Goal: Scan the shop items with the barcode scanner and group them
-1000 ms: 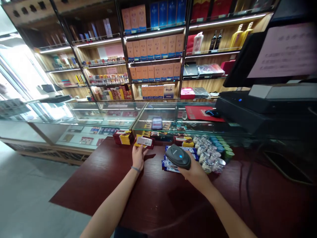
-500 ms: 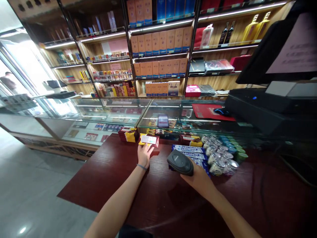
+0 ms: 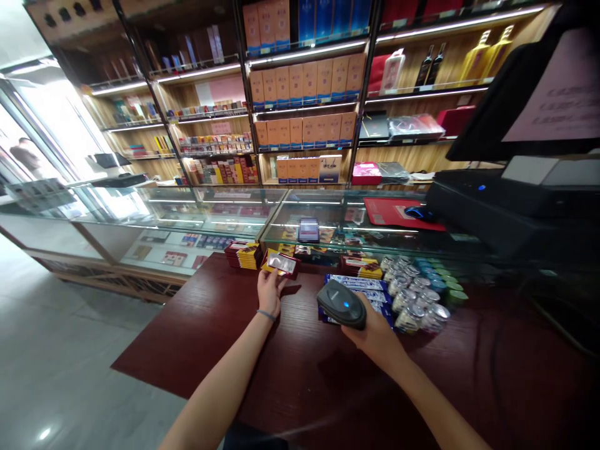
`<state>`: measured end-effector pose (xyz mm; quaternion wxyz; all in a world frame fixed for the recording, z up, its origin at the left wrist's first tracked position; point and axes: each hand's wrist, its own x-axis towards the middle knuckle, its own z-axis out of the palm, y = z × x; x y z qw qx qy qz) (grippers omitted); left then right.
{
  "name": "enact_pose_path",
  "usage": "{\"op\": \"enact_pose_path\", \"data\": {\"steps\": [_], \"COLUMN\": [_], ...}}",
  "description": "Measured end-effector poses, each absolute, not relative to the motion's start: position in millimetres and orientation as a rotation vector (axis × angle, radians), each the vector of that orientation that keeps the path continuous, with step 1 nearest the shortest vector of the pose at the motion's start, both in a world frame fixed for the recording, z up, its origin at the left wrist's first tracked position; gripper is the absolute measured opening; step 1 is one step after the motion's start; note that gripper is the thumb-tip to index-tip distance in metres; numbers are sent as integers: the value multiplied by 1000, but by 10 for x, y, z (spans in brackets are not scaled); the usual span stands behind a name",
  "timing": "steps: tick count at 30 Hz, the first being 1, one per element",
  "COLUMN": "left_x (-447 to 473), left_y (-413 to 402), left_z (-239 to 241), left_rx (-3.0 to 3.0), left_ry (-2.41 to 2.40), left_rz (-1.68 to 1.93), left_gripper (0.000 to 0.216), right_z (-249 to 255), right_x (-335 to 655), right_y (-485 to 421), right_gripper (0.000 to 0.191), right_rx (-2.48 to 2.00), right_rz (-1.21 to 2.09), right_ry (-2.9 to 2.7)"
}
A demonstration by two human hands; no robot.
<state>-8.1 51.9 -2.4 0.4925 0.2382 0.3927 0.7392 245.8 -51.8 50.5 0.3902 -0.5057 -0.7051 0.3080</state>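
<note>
My left hand [image 3: 269, 289] grips a flat red and yellow chocolate bar [image 3: 282, 264] with a white label, lifted just above the dark red wooden counter [image 3: 300, 369]. My right hand [image 3: 375, 334] is closed on a black barcode scanner [image 3: 341, 304] whose blue light is lit. The scanner hangs over a stack of blue snack packs [image 3: 359, 286], a short way right of the bar. A thin band circles my left wrist.
Stacks of similar chocolate bars [image 3: 244, 254] and several small jars [image 3: 412, 294] line the counter's far edge. Behind them is a glass display case [image 3: 262, 215] with a phone [image 3: 308, 229] on it. A black till and monitor [image 3: 510, 156] stand at right. Shelves of boxed goods fill the back wall.
The scanner's blue light, off half a second ago, is lit again. The bar has tilted slightly in my left hand. The view shifted left over the second.
</note>
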Motion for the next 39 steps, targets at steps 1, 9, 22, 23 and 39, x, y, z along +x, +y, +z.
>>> {"op": "enact_pose_path", "data": {"steps": [1,9,22,23,39], "left_x": [-91,-282,-1444,-1512,-1776], "left_y": [520,641,704,697,971], "left_z": [-5,214,650,668,520], "left_rx": [582,580,1893,2039,2632], "left_ry": [956,987,1620,1664,1961], "left_rz": [1804,2001,1951,1862,997], "left_gripper": [37,41,19,20,26], "right_z": [508,626,716,719,580], "right_x": [2459,2396,2295,2280,2279], "right_y": [-517,-567,-571,-569,-545], "right_gripper": [41,38,42,43,35], "right_rx": [-1293,-1278,-1286,-1299,-1205], "right_rz": [794,961,1012,1011,899], "right_ry": [-1784,-1613,-1518,-1525,-1628]}}
